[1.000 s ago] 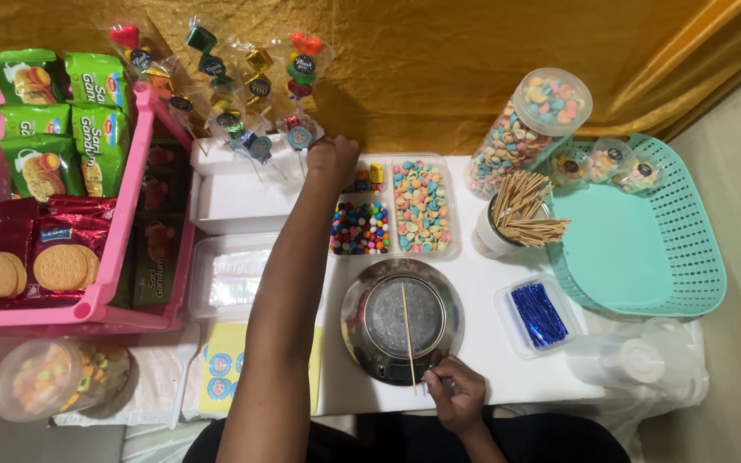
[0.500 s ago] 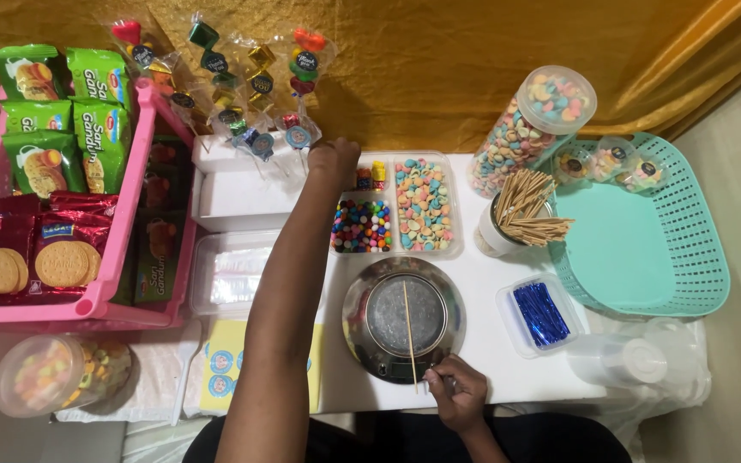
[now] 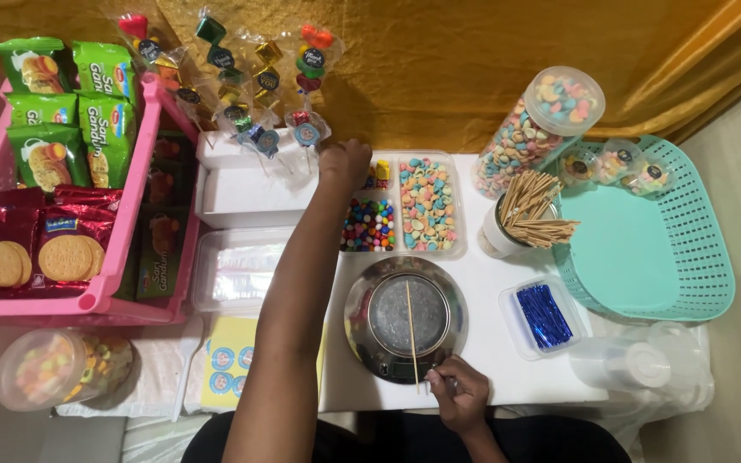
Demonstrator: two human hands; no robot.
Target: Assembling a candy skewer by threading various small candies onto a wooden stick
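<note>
At your far left the pink rack [image 3: 143, 184] holds green snack packets [image 3: 62, 111] and red biscuit packs [image 3: 40, 249], with a clear jar of coloured sweets [image 3: 62, 369] lying below it. Your left hand [image 3: 345, 161] is stretched out to the back of the divided sweet tray [image 3: 400, 206], curled over the compartment of wrapped candies; it has barely moved over the last second, only settling a touch lower, so the pick there looks in progress, and you cannot tell whether the fingers have closed on a piece. Further right, the wooden skewer [image 3: 411, 330] lies across the round steel plate [image 3: 405, 317], where it was before. Your right hand [image 3: 458, 396] pinches its near end, fingers together on the stick. Beyond sit the cup of skewers [image 3: 529, 214], blue twist ties [image 3: 544, 315] and teal basket [image 3: 688, 240].
</note>
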